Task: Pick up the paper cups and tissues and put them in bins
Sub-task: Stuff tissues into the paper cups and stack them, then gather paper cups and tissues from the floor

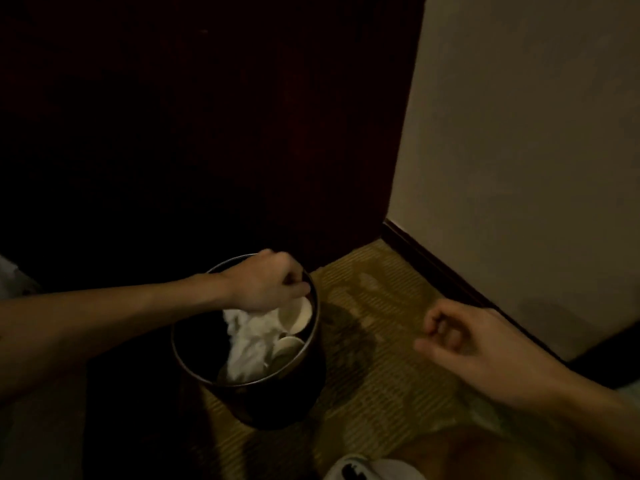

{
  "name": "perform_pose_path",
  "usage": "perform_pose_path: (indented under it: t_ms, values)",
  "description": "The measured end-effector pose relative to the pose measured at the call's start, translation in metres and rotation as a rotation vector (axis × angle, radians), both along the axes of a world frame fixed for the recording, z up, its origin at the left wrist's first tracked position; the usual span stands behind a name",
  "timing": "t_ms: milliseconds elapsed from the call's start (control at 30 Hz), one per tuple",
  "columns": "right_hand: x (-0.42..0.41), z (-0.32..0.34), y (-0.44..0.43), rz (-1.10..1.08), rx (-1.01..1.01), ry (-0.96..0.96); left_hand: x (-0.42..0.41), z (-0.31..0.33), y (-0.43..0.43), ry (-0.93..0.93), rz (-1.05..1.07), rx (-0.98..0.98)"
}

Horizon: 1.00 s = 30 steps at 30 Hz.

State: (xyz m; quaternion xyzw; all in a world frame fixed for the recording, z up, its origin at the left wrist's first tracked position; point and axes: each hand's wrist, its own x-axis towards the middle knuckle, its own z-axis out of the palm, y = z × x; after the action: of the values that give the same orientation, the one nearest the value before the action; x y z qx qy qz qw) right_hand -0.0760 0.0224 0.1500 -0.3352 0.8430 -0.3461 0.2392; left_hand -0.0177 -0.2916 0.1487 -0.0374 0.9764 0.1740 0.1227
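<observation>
Black marks on a white object (370,470) at the near edge, too blurred to read.

Round dark bin (277,405) with a pale metal rim, upright on striped carpet (381,393), a little left of centre. Just behind its far rim, a tall dark wooden panel (207,133), close against the bin. To the right, open carpet running out to a cream wall (519,150) and its dark skirting board (433,265), both well apart from the bin. Left and near sides of the bin lost in deep shadow.

Inside the bin: crumpled white tissue (249,344) heaped down the middle. Paper cups (299,315) on the right against the inner wall, one with its mouth showing near the far rim, another lower and nearer, just beside the tissue.

Left hand (266,282) over the far right part of the rim, forearm reaching in from the left, knuckles up, fingers curled tight with the thumb against them. Top of the tissue meeting the underside of that hand; pinched or only touched, cannot tell.

Right hand (464,344) hovering above the open carpet to the right of the bin, well apart from it. Fingers loosely curled toward the thumb, holding nothing, touching nothing.
</observation>
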Motion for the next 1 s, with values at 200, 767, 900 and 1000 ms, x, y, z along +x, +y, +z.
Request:
perform_pose_path:
  t_ms: [200,767,900,1000]
  values:
    - [0.043,0.038,0.14,-0.257,-0.049,0.222,-0.045,0.098,0.155,0.277,-0.413,0.147]
    - [0.321,-0.094,0.496,-1.367,0.18,0.029,0.06,-0.074,0.671,-0.143,-1.384,0.198]
    - [0.38,-0.15,0.544,-1.649,0.321,0.01,0.109,-0.141,0.762,-0.233,-1.387,0.234]
    - [0.412,-0.188,0.57,-1.832,0.359,0.029,0.143,-0.181,0.809,-0.336,-1.331,0.269]
